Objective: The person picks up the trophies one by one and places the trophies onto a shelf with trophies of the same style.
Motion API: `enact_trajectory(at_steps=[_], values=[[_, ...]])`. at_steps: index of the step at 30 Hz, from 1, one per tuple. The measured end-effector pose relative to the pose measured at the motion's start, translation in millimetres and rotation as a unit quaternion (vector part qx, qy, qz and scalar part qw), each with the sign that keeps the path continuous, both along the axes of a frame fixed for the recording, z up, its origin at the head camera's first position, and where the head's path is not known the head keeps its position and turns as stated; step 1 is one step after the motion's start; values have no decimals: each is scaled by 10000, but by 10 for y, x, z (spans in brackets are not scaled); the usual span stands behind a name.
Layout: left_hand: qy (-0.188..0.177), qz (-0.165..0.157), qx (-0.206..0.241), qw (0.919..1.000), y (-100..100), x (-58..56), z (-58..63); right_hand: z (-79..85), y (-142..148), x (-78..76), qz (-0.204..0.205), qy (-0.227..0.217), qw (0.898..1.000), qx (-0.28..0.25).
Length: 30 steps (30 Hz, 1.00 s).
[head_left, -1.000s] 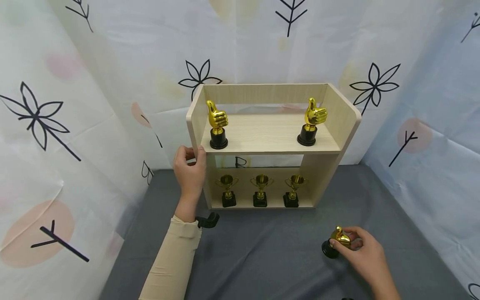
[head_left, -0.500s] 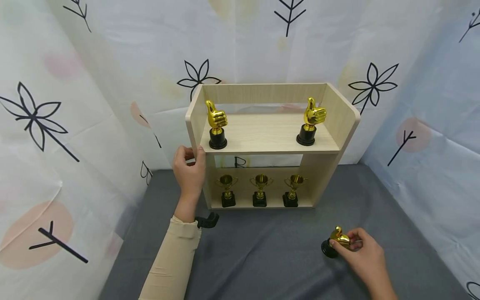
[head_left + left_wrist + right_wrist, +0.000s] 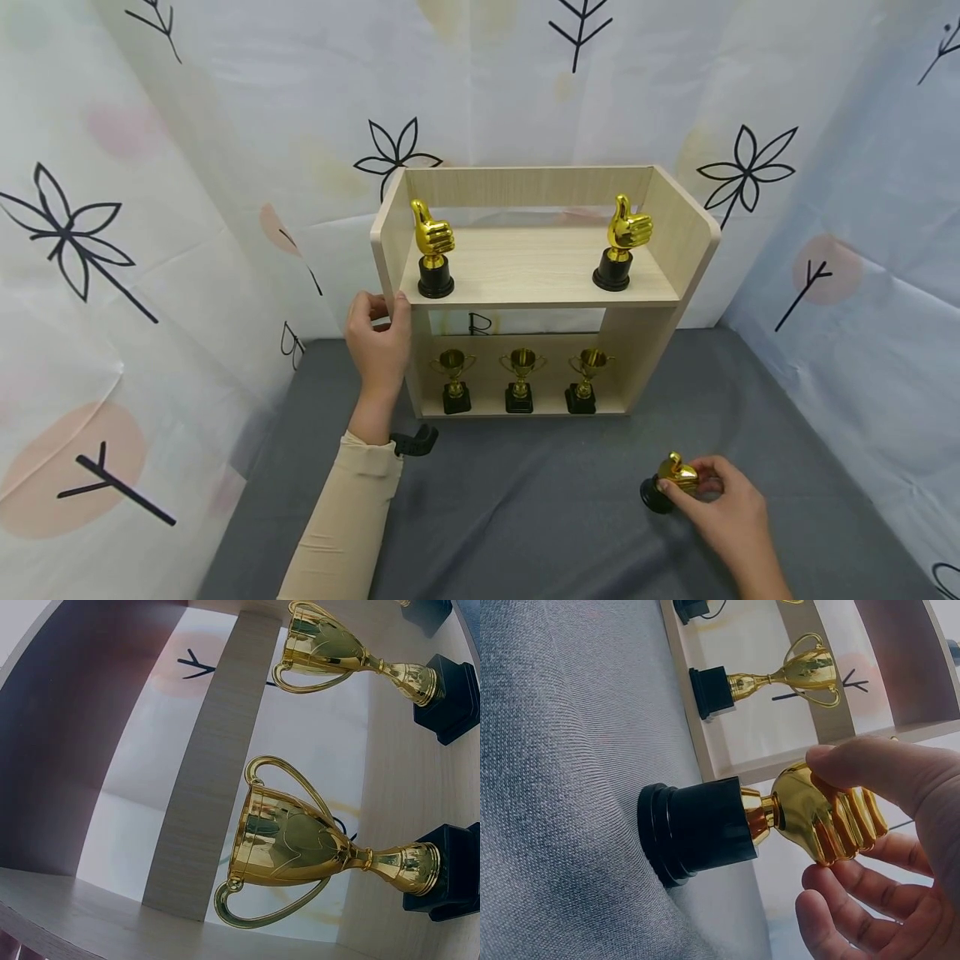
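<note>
My right hand point(image 3: 729, 508) holds a gold thumbs-up trophy point(image 3: 677, 475) with a round black base, at the right front. In the right wrist view the thumb and fingers pinch the gold fist point(image 3: 821, 814), and the black base point(image 3: 705, 825) is at the grey cloth. My left hand point(image 3: 381, 346) grips the left side panel of a pale wooden shelf point(image 3: 525, 306). Two more thumbs-up trophies, one left point(image 3: 434, 250) and one right point(image 3: 621, 243), stand upright on the upper shelf. In the left wrist view the hand itself is out of sight.
Below, three gold cup trophies stand in a row: left point(image 3: 453, 382), middle point(image 3: 521, 382) and right point(image 3: 587, 382). Grey cloth point(image 3: 540, 508) covers the table. A white patterned sheet point(image 3: 510, 92) hangs behind and at both sides.
The right hand and its thumbs-up trophy have shifted very slightly left. A dark object at the bottom edge has left view. The left hand stays on the shelf.
</note>
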<state>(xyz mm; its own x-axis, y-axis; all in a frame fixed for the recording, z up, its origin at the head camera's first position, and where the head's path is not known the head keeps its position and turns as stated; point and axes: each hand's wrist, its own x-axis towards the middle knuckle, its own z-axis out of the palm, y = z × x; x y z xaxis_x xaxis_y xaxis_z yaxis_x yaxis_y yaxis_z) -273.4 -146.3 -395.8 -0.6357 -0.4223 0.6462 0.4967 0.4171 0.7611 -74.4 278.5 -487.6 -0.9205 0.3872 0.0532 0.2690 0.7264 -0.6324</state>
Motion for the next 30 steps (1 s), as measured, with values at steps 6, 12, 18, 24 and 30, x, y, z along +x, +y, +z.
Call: enact_trajectory(at_steps=[6, 12, 18, 24, 30], values=[[27, -28, -62, 10000, -9, -1, -3, -14, 2, -4, 150, 180, 9997, 20], [-13, -28, -44, 10000, -10, 3, -2, -17, -10, 0, 264, 350, 9990, 8], [-1, -20, -48, 10000, -8, -3, 5, -32, -40, -7, 221, 465, 9987, -10], [41, -18, -27, 10000, -7, -4, 11, -48, -83, -27, 148, 587, 9982, 3], [42, -44, -55, 10000, -11, 4, 4, -56, -110, -22, 189, 754, 9970, 67]])
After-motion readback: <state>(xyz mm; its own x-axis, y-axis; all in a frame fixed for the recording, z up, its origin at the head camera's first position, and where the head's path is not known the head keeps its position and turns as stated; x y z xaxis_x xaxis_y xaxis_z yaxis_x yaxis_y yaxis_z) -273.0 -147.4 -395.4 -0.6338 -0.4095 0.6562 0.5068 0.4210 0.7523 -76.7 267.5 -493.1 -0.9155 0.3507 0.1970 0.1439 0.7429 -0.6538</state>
